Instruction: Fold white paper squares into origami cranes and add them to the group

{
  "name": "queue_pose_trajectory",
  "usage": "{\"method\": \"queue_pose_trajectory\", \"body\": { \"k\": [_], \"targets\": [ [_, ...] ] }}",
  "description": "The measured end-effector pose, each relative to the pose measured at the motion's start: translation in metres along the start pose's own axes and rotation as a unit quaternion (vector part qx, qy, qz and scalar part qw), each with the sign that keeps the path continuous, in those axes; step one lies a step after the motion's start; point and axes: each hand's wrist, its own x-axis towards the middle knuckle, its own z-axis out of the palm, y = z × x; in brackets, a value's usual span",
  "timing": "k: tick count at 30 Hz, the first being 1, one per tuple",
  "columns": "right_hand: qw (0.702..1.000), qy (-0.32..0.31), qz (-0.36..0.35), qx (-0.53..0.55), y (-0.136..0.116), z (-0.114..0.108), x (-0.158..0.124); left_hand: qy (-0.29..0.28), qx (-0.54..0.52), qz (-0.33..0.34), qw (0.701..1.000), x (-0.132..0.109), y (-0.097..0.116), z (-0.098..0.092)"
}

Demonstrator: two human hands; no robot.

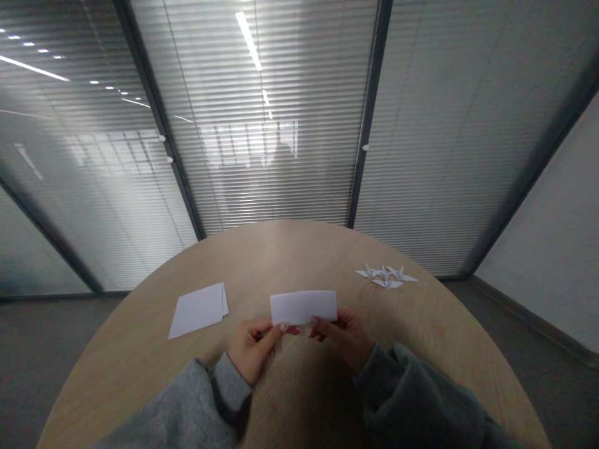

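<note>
A white sheet of paper, a wide rectangle that looks folded in half, is held up over the middle of the table. My left hand pinches its lower left edge, thumb on the near face. At the lower right edge, my right hand grips the same paper between thumb and fingers. Some fingertips of both hands are hidden behind the sheet. To the left lie flat white paper sheets, stacked slightly askew. Several small folded paper cranes sit grouped at the right.
The round wooden table has its curved far edge close to a glass partition with blinds. Dark frame posts divide the glass. A pale wall stands at the right, and grey carpet shows on both sides.
</note>
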Motion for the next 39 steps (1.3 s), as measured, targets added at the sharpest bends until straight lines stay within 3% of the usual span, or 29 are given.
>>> {"method": "queue_pose_trajectory", "body": {
  "k": [10,16,24,32,39],
  "targets": [
    [0.999,-0.033,-0.009,-0.025,0.003,0.000,0.001,0.002,0.003,0.003,1.000,0.001,0.001,0.000],
    [0.999,-0.027,-0.016,-0.009,-0.003,-0.002,0.001,0.035,0.000,-0.037,0.999,0.002,0.000,-0.002],
    [0.998,-0.056,-0.017,0.006,-0.008,-0.001,-0.002,0.054,-0.050,-0.029,0.997,0.005,-0.003,-0.003],
    [0.989,-0.050,-0.095,-0.103,0.005,-0.006,0.001,0.033,0.030,0.014,0.999,0.003,-0.007,-0.003],
    [0.958,-0.023,-0.174,-0.226,0.005,-0.009,-0.003,0.060,0.103,0.089,0.989,-0.001,-0.005,-0.002]
  ]
}}
